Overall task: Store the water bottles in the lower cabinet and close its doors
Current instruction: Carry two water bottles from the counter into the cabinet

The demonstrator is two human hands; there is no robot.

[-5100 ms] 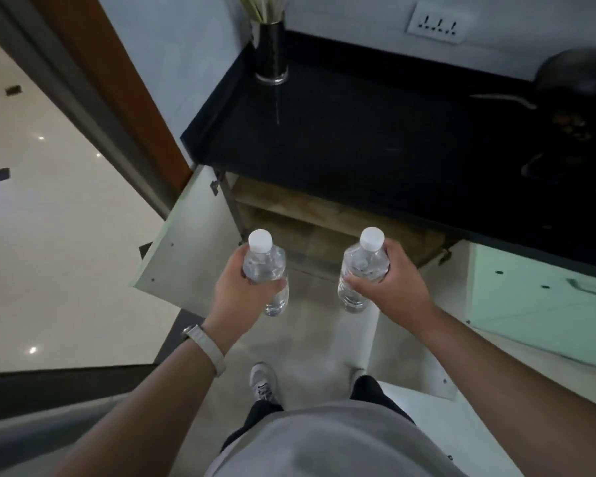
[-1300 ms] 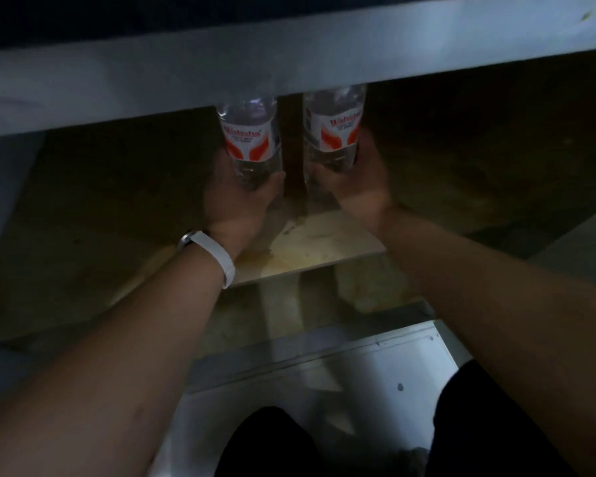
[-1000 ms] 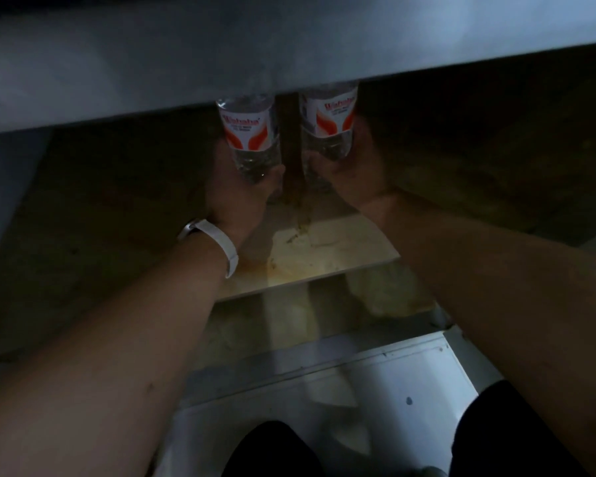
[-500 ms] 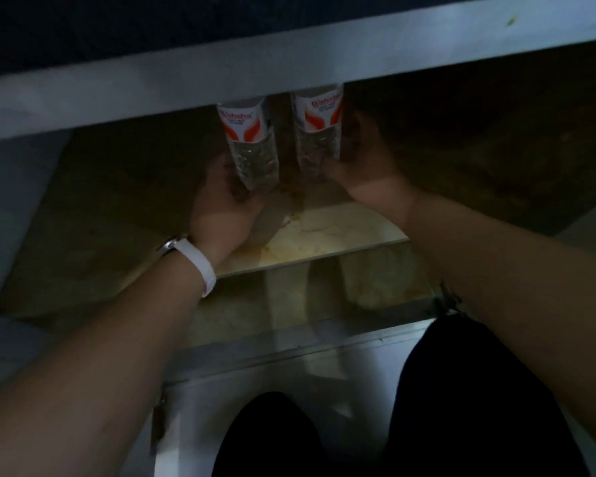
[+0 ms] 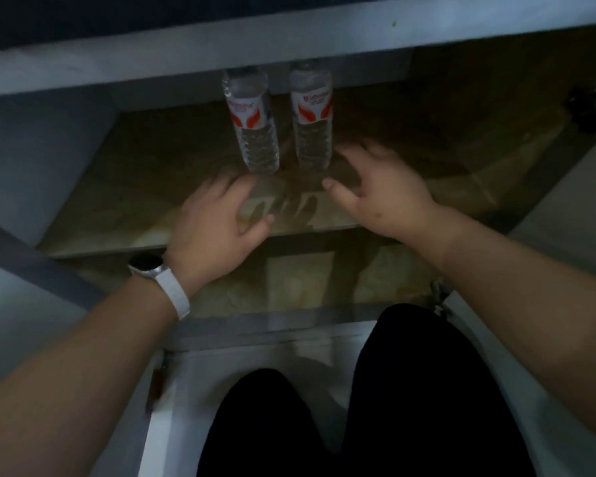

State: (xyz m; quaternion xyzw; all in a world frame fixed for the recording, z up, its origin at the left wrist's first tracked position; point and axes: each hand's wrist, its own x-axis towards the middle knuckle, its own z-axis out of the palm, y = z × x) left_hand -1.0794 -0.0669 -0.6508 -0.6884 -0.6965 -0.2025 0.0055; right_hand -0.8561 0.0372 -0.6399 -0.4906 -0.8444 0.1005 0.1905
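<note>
Both hands have been drawn back off the bottles, which were gripped low half a second ago. The left bottle (image 5: 253, 132) and right bottle (image 5: 312, 125) are seen standing upright, side by side with a narrow gap, on the cabinet shelf (image 5: 117, 201). Their caps are hidden by the counter edge (image 5: 289, 39). The left hand (image 5: 217, 222) is held with fingers loosely spread and nothing gripped, just in front of its bottle. The right hand (image 5: 382, 191) is likewise spread and empty, near the right bottle's base. Whether it touches cannot be told. A white wristband (image 5: 167, 287) is noted on the left wrist. The cabinet is not yet closed.
</note>
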